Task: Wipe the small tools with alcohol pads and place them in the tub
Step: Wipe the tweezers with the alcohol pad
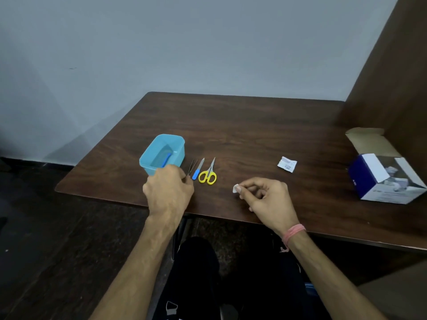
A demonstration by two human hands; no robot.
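Sitting at a dark wood table (242, 125), a person has both bare hands out over its near edge. Right hand (269, 199), pink thread band (294, 232) on the wrist, pinches a small white alcohol pad (235, 188) between thumb and forefinger, other fingers curled in. Left hand (167, 188) sits at about 9 o'clock from the right, fingers bent down at the near end of the tweezers (191, 167); contact point is hidden behind the knuckles, so I cannot tell if it is gripping them or just touching. Tools lie in a row, tips pointing to 12–1 o'clock: tweezers, then a blue-handled nail file (198, 169) just beside at 3 o'clock, then yellow-handled scissors (208, 174) next over. Blue plastic tub (151, 155) stands at 10 o'clock from the tweezers, near them but apart, with one blue-handled tool (167, 158) inside it. Torn white pad wrapper (287, 164) lies at 1 o'clock from the right hand, well apart. Open blue-and-white box (383, 179) sits at the table's 3 o'clock edge, flap up, against a brown wooden panel (397, 72).
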